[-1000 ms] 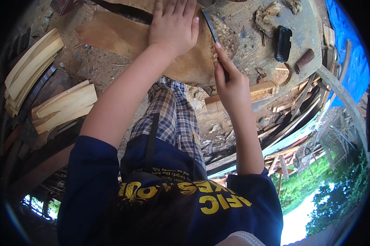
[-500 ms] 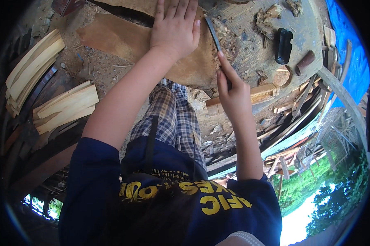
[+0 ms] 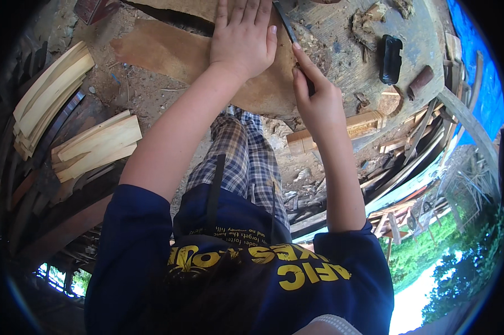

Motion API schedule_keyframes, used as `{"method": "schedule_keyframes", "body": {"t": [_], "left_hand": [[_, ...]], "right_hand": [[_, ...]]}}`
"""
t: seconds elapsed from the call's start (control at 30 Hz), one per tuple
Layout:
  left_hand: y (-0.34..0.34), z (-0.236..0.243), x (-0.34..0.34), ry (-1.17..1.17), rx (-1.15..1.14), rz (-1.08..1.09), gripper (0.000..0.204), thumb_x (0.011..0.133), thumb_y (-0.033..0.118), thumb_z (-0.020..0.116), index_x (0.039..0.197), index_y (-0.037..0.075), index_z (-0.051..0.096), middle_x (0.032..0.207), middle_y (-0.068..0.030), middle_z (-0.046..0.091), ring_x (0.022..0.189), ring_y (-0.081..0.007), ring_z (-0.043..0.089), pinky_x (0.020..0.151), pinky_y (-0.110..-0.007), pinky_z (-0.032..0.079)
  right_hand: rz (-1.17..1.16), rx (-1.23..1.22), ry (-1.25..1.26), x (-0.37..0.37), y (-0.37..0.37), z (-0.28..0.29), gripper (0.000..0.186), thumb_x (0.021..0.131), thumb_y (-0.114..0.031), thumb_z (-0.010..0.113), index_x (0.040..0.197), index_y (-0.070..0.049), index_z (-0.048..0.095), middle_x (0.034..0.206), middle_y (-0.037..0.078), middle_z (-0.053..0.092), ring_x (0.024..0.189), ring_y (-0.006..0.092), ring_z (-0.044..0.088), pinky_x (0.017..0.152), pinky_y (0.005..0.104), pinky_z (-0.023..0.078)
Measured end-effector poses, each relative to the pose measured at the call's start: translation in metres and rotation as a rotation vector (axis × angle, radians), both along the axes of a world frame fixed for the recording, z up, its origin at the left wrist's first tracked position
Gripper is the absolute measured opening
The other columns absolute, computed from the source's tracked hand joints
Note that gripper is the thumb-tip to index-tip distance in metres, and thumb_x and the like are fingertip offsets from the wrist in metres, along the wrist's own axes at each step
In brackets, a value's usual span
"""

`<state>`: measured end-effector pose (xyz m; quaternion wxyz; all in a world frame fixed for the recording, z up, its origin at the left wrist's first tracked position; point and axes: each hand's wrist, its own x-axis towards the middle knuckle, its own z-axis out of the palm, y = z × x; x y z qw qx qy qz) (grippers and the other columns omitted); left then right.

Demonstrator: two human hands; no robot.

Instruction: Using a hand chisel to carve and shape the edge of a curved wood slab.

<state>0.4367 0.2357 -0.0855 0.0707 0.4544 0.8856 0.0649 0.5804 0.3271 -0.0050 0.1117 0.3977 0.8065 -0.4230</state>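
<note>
My left hand (image 3: 243,49) lies flat with fingers stretched out on a brown, leather-like sheet (image 3: 271,90); I cannot tell its material for sure. That sheet rests on a worn wooden work surface (image 3: 352,72). In my right hand (image 3: 322,106) is a knife (image 3: 284,23) with a narrow dark blade, the index finger laid along it. The blade points away from me, at the sheet's right edge, and its tip is near the picture's top edge. Left of my left hand, another brown piece (image 3: 160,50) lies lower down, beyond a dark gap.
A black open case (image 3: 391,59) and a brown rolled piece (image 3: 420,82) sit at the right, near wood scraps (image 3: 369,22). Pale wooden slats (image 3: 51,97) are stacked at the left, with a shorter bundle (image 3: 98,146) nearby. A blue tarp (image 3: 478,72) hangs far right.
My right hand and the knife have moved slightly away from me and to the left, nearer my left hand. The whole view has shifted a little. My left hand stays pressed on the sheet.
</note>
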Motion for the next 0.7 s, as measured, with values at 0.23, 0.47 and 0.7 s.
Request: {"method": "schedule_keyframes", "body": {"t": [0.23, 0.47, 0.7], "left_hand": [[-0.005, 0.003, -0.001, -0.003, 0.009, 0.017, 0.072, 0.098, 0.034, 0.035, 0.157, -0.003, 0.014, 0.165, -0.0196, 0.012, 0.154, -0.0322, 0.008, 0.123, -0.052, 0.002], [-0.001, -0.003, 0.001, 0.029, -0.023, -0.003, 0.072, 0.097, 0.034, 0.037, 0.156, -0.003, 0.017, 0.164, -0.0204, 0.016, 0.153, -0.0333, 0.011, 0.123, -0.053, 0.003], [-0.004, 0.002, 0.001, 0.047, 0.0, -0.014, 0.071, 0.096, 0.031, 0.039, 0.155, -0.003, 0.02, 0.163, -0.0215, 0.018, 0.153, -0.0342, 0.013, 0.123, -0.054, 0.004]], "right_hand": [[-0.066, -0.056, 0.037, 0.022, -0.008, 0.004, 0.04, 0.099, -0.023, 0.057, 0.138, -0.028, 0.059, 0.074, 0.02, 0.067, 0.065, 0.0336, 0.068, 0.066, 0.0392, 0.053], [-0.106, -0.062, -0.015, 0.029, -0.01, 0.008, 0.042, 0.099, -0.021, 0.057, 0.141, -0.026, 0.056, 0.077, 0.022, 0.068, 0.069, 0.0348, 0.069, 0.066, 0.0418, 0.053], [-0.082, -0.015, -0.115, 0.066, -0.042, 0.021, 0.048, 0.098, -0.023, 0.059, 0.145, -0.033, 0.051, 0.071, 0.017, 0.067, 0.066, 0.032, 0.069, 0.06, 0.0435, 0.054]]}}
